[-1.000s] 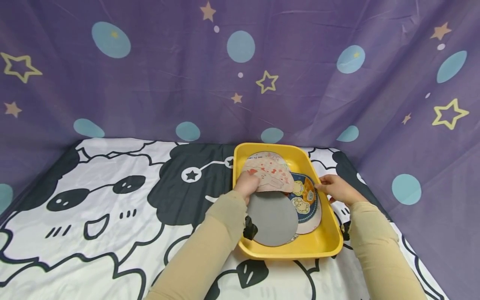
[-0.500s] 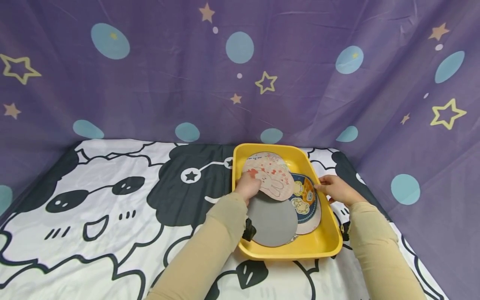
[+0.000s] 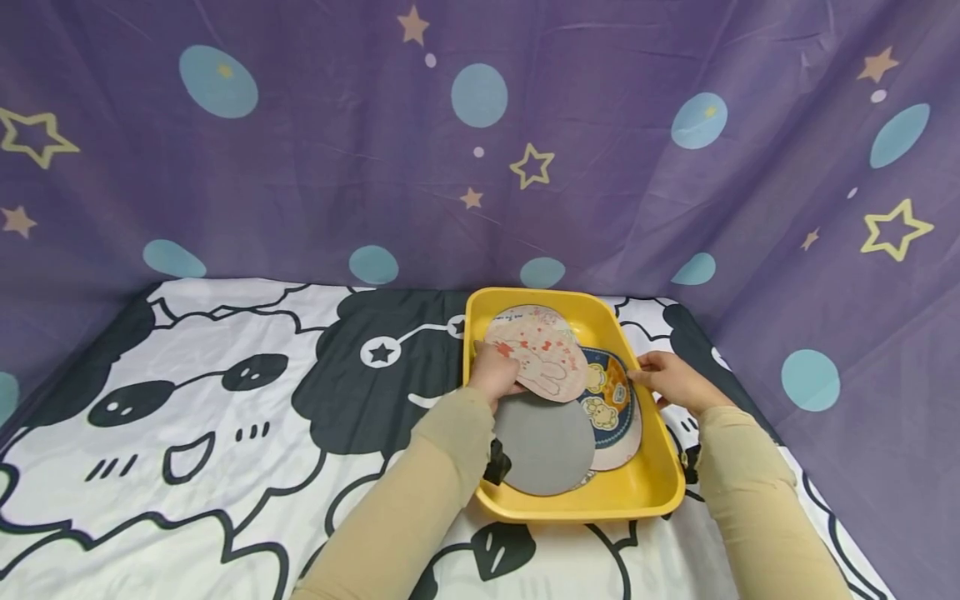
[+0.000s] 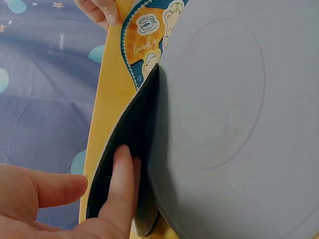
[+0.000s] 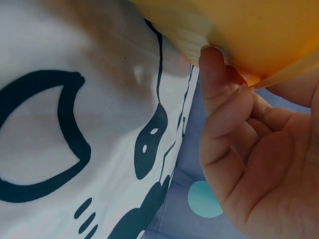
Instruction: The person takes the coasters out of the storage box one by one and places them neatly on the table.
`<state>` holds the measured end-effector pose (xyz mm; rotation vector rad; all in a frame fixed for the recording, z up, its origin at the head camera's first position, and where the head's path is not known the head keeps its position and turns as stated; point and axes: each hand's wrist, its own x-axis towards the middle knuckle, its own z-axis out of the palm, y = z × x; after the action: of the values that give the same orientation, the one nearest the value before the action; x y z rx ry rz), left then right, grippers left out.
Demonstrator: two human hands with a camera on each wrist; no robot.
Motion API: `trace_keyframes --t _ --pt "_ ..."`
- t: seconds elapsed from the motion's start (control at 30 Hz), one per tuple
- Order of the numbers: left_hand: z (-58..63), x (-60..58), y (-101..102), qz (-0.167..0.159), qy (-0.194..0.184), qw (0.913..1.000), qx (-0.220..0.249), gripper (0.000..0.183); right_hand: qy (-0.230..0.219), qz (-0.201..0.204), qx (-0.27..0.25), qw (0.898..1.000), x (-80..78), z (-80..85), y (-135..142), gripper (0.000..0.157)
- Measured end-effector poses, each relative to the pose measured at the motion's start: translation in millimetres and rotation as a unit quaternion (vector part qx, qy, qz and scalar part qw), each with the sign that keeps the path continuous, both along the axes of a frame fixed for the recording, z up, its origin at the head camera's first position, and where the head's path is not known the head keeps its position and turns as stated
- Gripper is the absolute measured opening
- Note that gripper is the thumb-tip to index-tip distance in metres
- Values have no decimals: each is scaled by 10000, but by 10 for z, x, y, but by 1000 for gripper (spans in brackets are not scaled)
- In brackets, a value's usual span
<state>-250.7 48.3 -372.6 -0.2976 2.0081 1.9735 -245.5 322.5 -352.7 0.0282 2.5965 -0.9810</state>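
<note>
A yellow plastic tub [image 3: 637, 498] holds several thin round mats. My left hand [image 3: 495, 373] pinches the near-left edge of a pink bunny-print mat [image 3: 551, 367], tilting it. In the left wrist view, fingers touch its dark underside [image 4: 130, 124] and the thumb is on the other side. A plain grey mat [image 3: 543, 446] lies just below it. To the right is a blue-and-orange mat [image 3: 609, 400] with cartoon animals, partly covered. My right hand [image 3: 675, 379] grips the tub's right rim, fingers curled beneath it in the right wrist view.
Another printed mat [image 3: 534, 315] shows behind the bunny mat at the tub's far end. The tub stands on a black-and-white cartoon cloth [image 3: 247, 467]. A purple curtain [image 3: 315, 167] with stars and dots hangs right behind.
The bunny mat's near edge has flattened down slightly, showing more of its print. My left hand has shifted little; the right hand keeps its grip on the rim.
</note>
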Motion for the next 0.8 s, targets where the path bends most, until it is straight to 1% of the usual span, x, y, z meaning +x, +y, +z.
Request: trace_keyframes --t 0.03,0.13,0.27,0.4,0.6,0.8 --pt "-1 -1 -1 22 -45 10000 83 71 -5 -5 -2 10000 -1 1 2 44" --pt "-3 -7 -4 59 -59 9993 363 63 -12 -6 -20 10000 -2 3 2 44" --pt "-7 -5 -15 53 25 9983 581 57 -23 -4 -42 10000 1 5 -2 44" --pt "-13 -7 -28 -2 52 9979 641 60 -54 -13 -60 10000 3 9 -7 45" --pt "-37 -26 -36 -193 -187 9969 743 69 -72 -9 -68 10000 -3 2 -7 45" --pt "-30 -7 -44 -250 -286 9963 776 68 -23 1 -64 10000 -4 -14 -2 43"
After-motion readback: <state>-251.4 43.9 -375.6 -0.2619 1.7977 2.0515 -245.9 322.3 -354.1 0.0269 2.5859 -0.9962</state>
